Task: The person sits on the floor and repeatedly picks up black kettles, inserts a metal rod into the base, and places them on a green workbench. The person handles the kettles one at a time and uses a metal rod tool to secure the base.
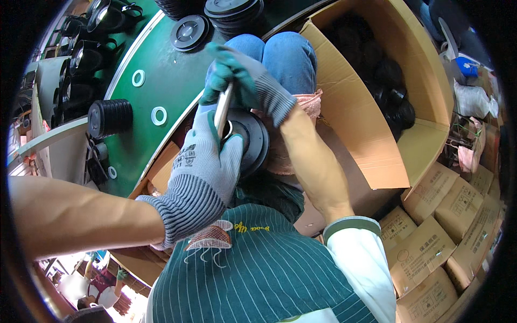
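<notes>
Head view: a person in a green striped apron works over their lap, both hands in grey knit gloves.
Left hand [202, 161]: fingers [215, 116] curled closed round the rim of a black round part [253, 141], holding it on edge against the lap.
Right hand [242, 75]: fingers [229, 67] wrapped tight round a slim metal tool [222, 110], which slants down from them to the face of the black round part.
Black round part: between the two hands, just under the right fingers and beside the left fingers, above a pink cloth [307, 105] on the jeans.
Tabletop [161, 70]: green, beyond the left fingers; white rings [159, 116] lie on it, well apart from the hands.
Black ribbed stack [110, 118]: lying on its side on the tabletop, left of the left fingers.
Black discs [189, 32]: at the far edge of the tabletop, beyond the right fingers.
Open cardboard box [371, 124]: right of the right fingers, dark parts inside.
Sealed cartons [431, 242]: stacked on the floor, far right of both hands.
</notes>
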The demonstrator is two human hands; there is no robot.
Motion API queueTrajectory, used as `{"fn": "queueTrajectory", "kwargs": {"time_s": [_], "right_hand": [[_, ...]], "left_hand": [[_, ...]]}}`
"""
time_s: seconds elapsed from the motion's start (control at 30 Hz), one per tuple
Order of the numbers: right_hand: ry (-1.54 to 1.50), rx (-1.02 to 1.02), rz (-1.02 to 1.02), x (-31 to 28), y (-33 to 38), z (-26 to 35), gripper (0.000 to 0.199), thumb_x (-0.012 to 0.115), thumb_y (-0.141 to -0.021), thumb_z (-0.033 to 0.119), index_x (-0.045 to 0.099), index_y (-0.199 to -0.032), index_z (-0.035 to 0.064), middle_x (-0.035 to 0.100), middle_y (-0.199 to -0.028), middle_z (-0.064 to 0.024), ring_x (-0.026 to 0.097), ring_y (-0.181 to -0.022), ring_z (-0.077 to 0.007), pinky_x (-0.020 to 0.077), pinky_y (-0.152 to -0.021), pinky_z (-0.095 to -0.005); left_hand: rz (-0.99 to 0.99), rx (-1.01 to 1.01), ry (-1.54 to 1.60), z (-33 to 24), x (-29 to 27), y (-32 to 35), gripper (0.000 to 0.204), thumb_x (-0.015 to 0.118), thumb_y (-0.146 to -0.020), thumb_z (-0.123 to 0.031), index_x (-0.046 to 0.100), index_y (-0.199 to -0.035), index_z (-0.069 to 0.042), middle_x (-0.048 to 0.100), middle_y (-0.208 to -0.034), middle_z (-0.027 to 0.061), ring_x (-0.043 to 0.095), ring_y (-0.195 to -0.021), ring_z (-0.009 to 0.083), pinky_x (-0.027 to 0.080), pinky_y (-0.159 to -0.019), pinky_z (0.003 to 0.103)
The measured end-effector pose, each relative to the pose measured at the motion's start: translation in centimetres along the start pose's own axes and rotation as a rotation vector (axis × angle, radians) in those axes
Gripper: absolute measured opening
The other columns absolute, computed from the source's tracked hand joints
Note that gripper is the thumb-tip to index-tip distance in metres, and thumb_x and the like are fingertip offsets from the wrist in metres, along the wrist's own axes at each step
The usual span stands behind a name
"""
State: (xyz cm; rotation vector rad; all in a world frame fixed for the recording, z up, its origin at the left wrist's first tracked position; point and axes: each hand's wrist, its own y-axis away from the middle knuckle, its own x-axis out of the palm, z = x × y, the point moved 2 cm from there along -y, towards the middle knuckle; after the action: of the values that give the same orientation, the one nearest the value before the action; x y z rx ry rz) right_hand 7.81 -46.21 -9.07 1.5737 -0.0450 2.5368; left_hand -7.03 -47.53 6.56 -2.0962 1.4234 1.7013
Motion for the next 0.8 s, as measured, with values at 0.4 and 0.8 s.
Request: {"fn": "queueTrajectory", "kwargs": {"time_s": [0.4, 0.8], "right_hand": [[-0.082, -0.208, -0.188, 0.4, 5.9, 2.0, 0.039, 0.050, -0.111, 0.031, 0.043, -0.075, 0.0170, 0.037, -0.068, 0.0026, 0.047, -0.065, -0.0182, 0.0556, -0.091, -0.0537], [0.432, -0.884, -0.345, 5.1, 13.6, 0.2, 0.044, 0.037, -0.114, 0.029, 0.040, -0.073, 0.0137, 0.046, -0.068, -0.0044, 0.052, -0.070, -0.0179, 0.0555, -0.084, -0.0433]], "left_hand": [[0.251, 0.225, 0.025, 0.2, -0.5, -2.1, 0.049, 0.065, -0.101, -0.023, 0.044, -0.138, 0.001, 0.066, -0.112, 0.0302, 0.070, -0.103, 0.0434, 0.056, -0.087, 0.047], [0.433, 1.173, -0.332, 2.4, -3.3, -9.7, 0.066, 0.076, -0.091, -0.038, 0.048, -0.144, -0.009, 0.071, -0.112, 0.0152, 0.075, -0.094, 0.0327, 0.064, -0.085, 0.046]]}}
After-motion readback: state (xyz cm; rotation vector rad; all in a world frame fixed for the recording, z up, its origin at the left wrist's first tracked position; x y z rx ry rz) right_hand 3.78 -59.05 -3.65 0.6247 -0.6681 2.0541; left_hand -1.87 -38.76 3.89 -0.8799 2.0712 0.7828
